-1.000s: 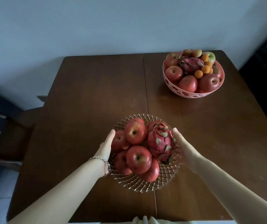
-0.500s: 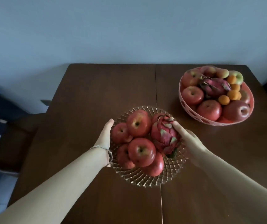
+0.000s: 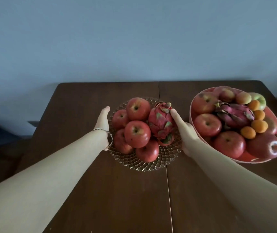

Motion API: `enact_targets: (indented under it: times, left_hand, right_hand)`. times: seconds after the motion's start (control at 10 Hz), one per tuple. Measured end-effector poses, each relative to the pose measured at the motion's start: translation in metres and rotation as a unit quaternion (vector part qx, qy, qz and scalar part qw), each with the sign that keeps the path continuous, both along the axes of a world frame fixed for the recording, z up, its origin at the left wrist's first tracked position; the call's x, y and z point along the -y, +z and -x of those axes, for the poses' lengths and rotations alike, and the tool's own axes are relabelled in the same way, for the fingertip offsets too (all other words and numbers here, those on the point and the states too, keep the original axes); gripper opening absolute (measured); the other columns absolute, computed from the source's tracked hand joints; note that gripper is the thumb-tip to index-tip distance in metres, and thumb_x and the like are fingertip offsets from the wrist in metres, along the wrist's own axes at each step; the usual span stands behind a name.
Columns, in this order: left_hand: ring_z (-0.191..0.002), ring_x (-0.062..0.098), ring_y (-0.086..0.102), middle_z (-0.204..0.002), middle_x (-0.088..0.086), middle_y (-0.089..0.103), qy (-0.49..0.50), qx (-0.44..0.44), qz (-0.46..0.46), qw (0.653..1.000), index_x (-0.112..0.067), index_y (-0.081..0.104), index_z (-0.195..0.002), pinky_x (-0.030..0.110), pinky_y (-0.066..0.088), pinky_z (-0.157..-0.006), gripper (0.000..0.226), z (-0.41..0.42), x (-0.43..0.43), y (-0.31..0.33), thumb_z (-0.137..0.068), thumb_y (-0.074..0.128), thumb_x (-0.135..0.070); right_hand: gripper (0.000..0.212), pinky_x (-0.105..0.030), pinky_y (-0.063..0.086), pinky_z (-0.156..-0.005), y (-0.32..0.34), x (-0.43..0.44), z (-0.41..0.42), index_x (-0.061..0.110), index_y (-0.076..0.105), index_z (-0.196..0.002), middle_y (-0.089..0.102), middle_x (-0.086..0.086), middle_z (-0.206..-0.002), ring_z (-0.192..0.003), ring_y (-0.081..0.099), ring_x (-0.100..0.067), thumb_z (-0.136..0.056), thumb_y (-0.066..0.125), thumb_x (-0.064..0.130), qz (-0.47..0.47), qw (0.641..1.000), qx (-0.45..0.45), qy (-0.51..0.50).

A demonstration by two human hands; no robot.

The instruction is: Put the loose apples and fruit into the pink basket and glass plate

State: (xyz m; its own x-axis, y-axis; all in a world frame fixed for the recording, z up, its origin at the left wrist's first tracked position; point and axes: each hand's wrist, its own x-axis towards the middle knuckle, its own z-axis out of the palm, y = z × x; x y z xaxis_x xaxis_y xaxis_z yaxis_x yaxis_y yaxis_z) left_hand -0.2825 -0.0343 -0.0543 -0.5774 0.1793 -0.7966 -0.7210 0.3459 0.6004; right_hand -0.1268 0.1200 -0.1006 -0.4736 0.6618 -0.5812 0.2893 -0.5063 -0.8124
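Note:
A cut-glass plate (image 3: 151, 165) stands mid-table, piled with several red apples (image 3: 136, 136) and a pink dragon fruit (image 3: 160, 121). My left hand (image 3: 102, 120) lies with straight fingers along the plate's left rim. On the plate's right side is my right hand (image 3: 183, 130), its finger straight and touching the dragon fruit. Just right of it, the pink basket (image 3: 191, 111) is full of apples, a dragon fruit (image 3: 235, 115) and small orange fruits (image 3: 258, 126). I see no loose fruit on the table.
The dark wooden table (image 3: 100, 199) has a seam running down its middle. Its far edge meets a pale blue wall. A dark chair (image 3: 3, 148) stands off the table's left side. The basket sits close to the right edge.
The plate has moved away from me toward the table's back, between my hands, and now sits beside the basket. My view has tilted up and drawn closer.

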Motion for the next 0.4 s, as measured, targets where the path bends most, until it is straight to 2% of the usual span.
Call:
enact_targets:
  times: [0.1, 0.2, 0.3, 0.4]
  left_hand:
    - [-0.081, 0.024, 0.055, -0.112, 0.008, 0.060, -0.040, 0.000, 0.011, 0.999, -0.020, 0.050, -0.127, 0.040, 0.038, -0.078, 0.068, -0.001, 0.002, 0.001, -0.078, 0.048, -0.066]
    - [-0.100, 0.028, 0.057, -0.127, 0.009, 0.055, -0.086, -0.030, 0.028, 0.995, -0.021, 0.044, -0.131, 0.044, 0.045, -0.085, 0.067, -0.002, 0.008, 0.007, -0.081, 0.045, -0.065]
    - [-0.119, 0.034, 0.050, -0.137, 0.014, 0.048, -0.163, -0.140, 0.150, 0.965, -0.011, 0.043, -0.134, 0.046, 0.041, -0.103, 0.064, -0.007, 0.016, 0.013, -0.088, 0.040, -0.055]
    - [-0.075, 0.028, 0.057, -0.082, 0.012, 0.061, -0.272, -0.276, 0.224, 0.894, -0.008, 0.060, -0.076, 0.030, 0.046, -0.069, 0.028, -0.021, 0.024, 0.030, -0.090, 0.044, -0.026]
  right_hand:
    - [0.123, -0.040, 0.056, -0.086, 0.001, 0.001, -0.003, 0.009, 0.053, -0.125, 0.068, -0.009, -0.113, -0.096, 0.069, -0.024, -0.029, 0.071, 0.083, 0.020, 1.000, 0.014, 0.010]
    - [0.115, -0.032, 0.056, -0.076, 0.007, 0.005, -0.011, 0.009, 0.055, -0.124, 0.068, -0.009, -0.112, -0.094, 0.068, -0.022, -0.037, 0.064, 0.083, 0.000, 0.999, 0.039, 0.035]
    - [0.106, -0.036, 0.051, -0.088, 0.024, 0.014, -0.021, 0.004, 0.058, -0.118, 0.066, -0.010, -0.110, -0.098, 0.064, -0.023, -0.054, 0.047, 0.088, -0.090, 0.985, 0.113, 0.094]
    - [0.060, -0.032, 0.044, -0.083, 0.045, 0.024, -0.039, 0.004, 0.059, -0.096, 0.061, -0.015, -0.098, -0.094, 0.058, -0.028, -0.091, 0.031, 0.057, -0.212, 0.946, 0.199, 0.141]
